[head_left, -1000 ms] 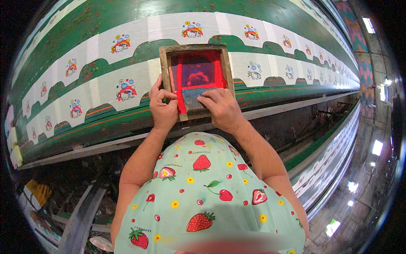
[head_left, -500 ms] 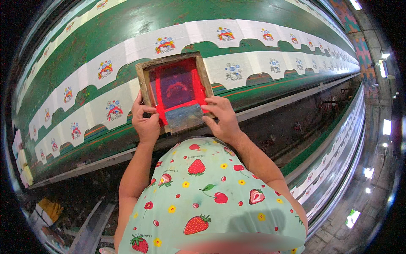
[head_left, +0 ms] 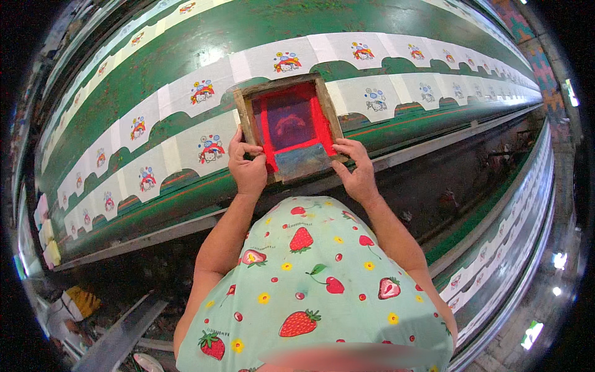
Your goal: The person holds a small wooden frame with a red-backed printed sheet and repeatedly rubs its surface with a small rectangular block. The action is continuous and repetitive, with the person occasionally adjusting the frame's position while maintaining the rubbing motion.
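A wooden-framed printing screen (head_left: 249, 127) lies over the near row of white cloth pieces (head_left: 178, 152). Its mesh (head_left: 291, 121) has red ink bands around a dark purple middle, where a faint design shows. Across the near end of the screen rests a flat blue-grey plate (head_left: 304, 162), perhaps a squeegee. My left hand (head_left: 248, 168) is closed on the frame's near left corner, thumb and fingers bent around it. At the near right corner, my right hand (head_left: 357, 168) pinches the frame beside the plate's end. The cloth beneath the screen is hidden.
A long green table (head_left: 347, 18) carries several rows of white cloth with colourful cartoon prints. Prints right of the screen show blue and black outlines without red. Along the near side runs a rail (head_left: 403, 162) above a dark gap. Another table (head_left: 496, 260) stands at right.
The whole view has shifted, so table, screen and hands appear farther right. Against the cloth, the screen is in nearly the same place, and both hands keep their hold on it.
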Demonstrator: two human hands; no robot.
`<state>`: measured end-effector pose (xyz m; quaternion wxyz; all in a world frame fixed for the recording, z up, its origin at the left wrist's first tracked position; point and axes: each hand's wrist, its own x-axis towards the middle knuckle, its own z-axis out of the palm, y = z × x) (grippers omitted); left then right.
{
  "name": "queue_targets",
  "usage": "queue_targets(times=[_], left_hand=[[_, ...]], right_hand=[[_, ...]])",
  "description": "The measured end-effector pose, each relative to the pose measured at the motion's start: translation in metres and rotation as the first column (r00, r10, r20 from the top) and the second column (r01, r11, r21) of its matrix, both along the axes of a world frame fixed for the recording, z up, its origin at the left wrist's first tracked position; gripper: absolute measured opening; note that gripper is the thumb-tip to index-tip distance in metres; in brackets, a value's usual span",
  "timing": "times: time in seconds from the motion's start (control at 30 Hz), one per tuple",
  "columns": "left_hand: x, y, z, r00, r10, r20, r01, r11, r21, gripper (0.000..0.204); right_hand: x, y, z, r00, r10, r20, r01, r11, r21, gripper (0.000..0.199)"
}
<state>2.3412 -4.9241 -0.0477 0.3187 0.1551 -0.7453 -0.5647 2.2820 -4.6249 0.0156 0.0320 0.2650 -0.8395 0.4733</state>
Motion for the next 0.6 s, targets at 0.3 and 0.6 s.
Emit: queue_targets(times=[0.3,0.6], left_hand=[[-0.010,0.021,0.000,0.999,0.018,0.050,-0.023,0.995,0.095,0.017],[-0.014,0.026,0.002,0.997,0.027,0.074,-0.031,0.998,0.053,0.015]], right_hand=[[-0.022,0.039,0.002,0.990,0.138,0.017,-0.138,0.990,-0.027,0.047],[-0.028,0.043,0.005,0.993,0.113,0.037,-0.112,0.993,-0.030,0.045]])
